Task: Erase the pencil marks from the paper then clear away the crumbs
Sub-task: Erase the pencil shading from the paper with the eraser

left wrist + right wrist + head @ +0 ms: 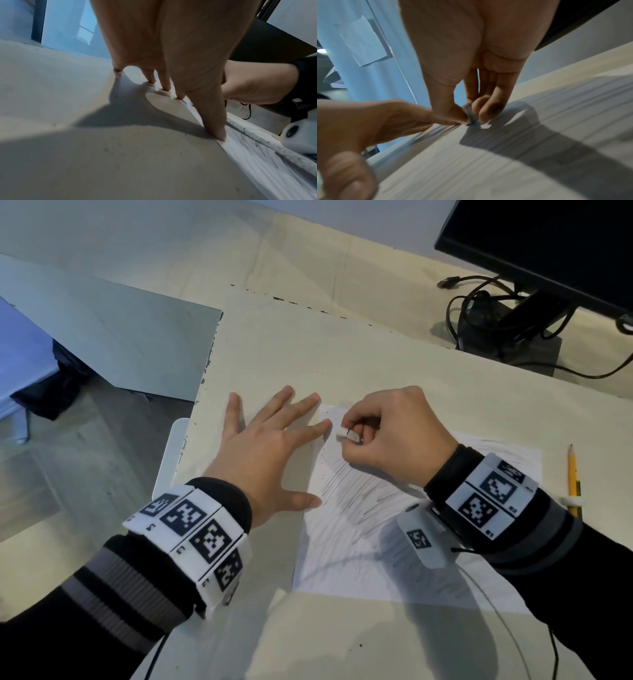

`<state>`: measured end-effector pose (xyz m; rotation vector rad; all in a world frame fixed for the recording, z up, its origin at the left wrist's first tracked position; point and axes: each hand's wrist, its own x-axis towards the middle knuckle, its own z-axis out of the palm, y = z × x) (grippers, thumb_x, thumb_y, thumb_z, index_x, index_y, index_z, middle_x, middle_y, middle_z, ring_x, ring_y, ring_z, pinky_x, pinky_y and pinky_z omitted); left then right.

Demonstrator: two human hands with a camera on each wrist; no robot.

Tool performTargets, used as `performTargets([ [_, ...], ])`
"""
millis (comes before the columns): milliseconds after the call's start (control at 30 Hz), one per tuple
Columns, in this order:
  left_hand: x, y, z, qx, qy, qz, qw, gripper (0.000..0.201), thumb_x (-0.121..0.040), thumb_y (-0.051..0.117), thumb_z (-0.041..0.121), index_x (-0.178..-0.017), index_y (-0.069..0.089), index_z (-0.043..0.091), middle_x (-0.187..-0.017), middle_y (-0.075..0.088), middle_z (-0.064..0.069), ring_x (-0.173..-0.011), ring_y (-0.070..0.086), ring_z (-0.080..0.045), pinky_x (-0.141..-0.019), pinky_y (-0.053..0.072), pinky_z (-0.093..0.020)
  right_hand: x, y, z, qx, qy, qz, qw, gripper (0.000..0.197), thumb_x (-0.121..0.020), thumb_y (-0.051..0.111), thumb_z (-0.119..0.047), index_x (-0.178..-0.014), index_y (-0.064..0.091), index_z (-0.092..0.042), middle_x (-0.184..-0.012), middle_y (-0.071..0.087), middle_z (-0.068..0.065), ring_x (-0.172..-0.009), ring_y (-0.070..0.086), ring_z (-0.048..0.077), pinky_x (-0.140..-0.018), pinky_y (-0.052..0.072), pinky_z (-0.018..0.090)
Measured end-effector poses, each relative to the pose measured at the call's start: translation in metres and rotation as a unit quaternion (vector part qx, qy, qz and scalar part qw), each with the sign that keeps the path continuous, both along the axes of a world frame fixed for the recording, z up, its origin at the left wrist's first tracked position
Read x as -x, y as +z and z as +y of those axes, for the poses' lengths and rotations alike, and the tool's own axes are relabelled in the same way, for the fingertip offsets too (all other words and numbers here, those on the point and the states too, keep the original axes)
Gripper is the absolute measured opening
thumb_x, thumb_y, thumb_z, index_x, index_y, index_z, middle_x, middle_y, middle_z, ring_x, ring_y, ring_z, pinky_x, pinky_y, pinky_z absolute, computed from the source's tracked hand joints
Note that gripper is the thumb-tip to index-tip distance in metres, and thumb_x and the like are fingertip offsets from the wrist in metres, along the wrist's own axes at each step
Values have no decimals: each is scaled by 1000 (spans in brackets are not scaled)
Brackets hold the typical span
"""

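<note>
Left hand (263, 453), fingers straight and spread, pressed flat on the table (342, 344); its index fingertip and thumb tip (220, 133) rest on the left edge of the paper (376, 559), the other fingertips on the bare table beside it. Paper, white, lying flat on the table, covered over most of its width with grey pencil marks (356, 491); its upper left corner is paler, with small dark crumbs (329, 419) scattered there and along the left edge. Right hand (394, 433), fingers curled, pinching a small white eraser (346, 434) between thumb and fingertips (485, 113); the eraser's lower end touches the paper near that upper left corner, just beside the left index fingertip. In the right wrist view the eraser's tip (471, 117) appears grey where it meets the sheet. Yellow pencil (572, 474), lying on the table just right of the paper, apart from both hands. Monitor (548, 248) with stand and cables, at the table's far right.
</note>
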<state>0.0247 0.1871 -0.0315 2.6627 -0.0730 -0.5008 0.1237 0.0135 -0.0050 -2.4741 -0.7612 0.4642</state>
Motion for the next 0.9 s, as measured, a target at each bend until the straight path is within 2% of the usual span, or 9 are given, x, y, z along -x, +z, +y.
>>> performTargets([
  [67, 0, 0, 0, 0, 0, 2, 1000, 101, -69, 73, 68, -152, 19, 48, -163, -5, 21, -149, -17, -5, -116, -9, -63, -1, 0, 1, 0, -14, -20, 1000, 8, -68, 72, -15, -75, 76, -17, -62, 66, -8, -59, 61, 10, -64, 55, 29],
  [133, -1, 0, 0, 2, 0, 2, 1000, 101, -69, 73, 68, -152, 19, 47, -163, -5, 21, -149, -17, -5, -116, -9, -63, 5, 1, 3, 2, 8, -8, 1000, 9, -68, 72, -14, -76, 76, -17, -63, 66, -8, -58, 61, 10, -62, 55, 27],
  [200, -1, 0, 1, 1, -1, 2, 1000, 101, -69, 73, 68, -152, 19, 47, -163, -4, 21, -149, -17, -6, -116, -10, -63, 4, 1, 4, 4, 2, 10, 1000, 9, -69, 73, -13, -76, 77, -17, -62, 66, -8, -58, 61, 9, -61, 53, 21],
  [300, 0, 0, 1, -1, -1, 1, 1000, 100, -69, 73, 68, -152, 19, 48, -163, -4, 20, -149, -17, -6, -116, -10, -63, -5, 0, 5, 2, -37, -14, 999, 8, -68, 73, -15, -75, 76, -17, -61, 66, -7, -58, 62, 8, -61, 49, 11],
  [433, 0, 0, 0, 1, -2, 3, 1000, 101, -69, 73, 68, -152, 18, 47, -163, -6, 21, -149, -17, -5, -116, -11, -63, 1, 2, 5, -3, 7, 15, 1000, 10, -67, 73, -12, -75, 76, -18, -61, 65, -7, -57, 61, 10, -60, 54, 22],
  [567, 0, 0, 1, -1, -2, 4, 1000, 101, -70, 72, 68, -152, 18, 48, -163, -6, 21, -148, -18, -5, -116, -10, -63, -8, -1, 4, 1, -34, -18, 999, 10, -68, 72, -15, -77, 77, -16, -63, 66, -8, -59, 61, 8, -61, 52, 15],
  [700, -1, 0, 1, 6, -1, 1, 1000, 100, -70, 73, 67, -152, 19, 48, -163, -5, 21, -149, -17, -5, -116, -11, -63, -1, 0, 1, 6, 12, 15, 1000, 9, -67, 73, -15, -76, 76, -18, -64, 66, -8, -59, 62, 10, -61, 55, 24],
  [833, -1, 0, 1, 3, 0, 5, 1000, 100, -70, 73, 68, -152, 18, 49, -163, -6, 22, -148, -18, -5, -116, -11, -63, -15, 0, 1, 9, -38, -20, 999, 5, -68, 72, -17, -72, 75, -18, -61, 65, -7, -58, 60, 10, -61, 53, 22],
  [900, -1, 0, 1, 7, 2, 4, 1000, 101, -69, 74, 67, -152, 19, 49, -163, -5, 22, -148, -18, -5, -116, -11, -63, -13, -1, 3, 4, -23, -24, 999, 7, -68, 71, -15, -73, 75, -17, -63, 64, -8, -57, 59, 9, -60, 53, 22],
])
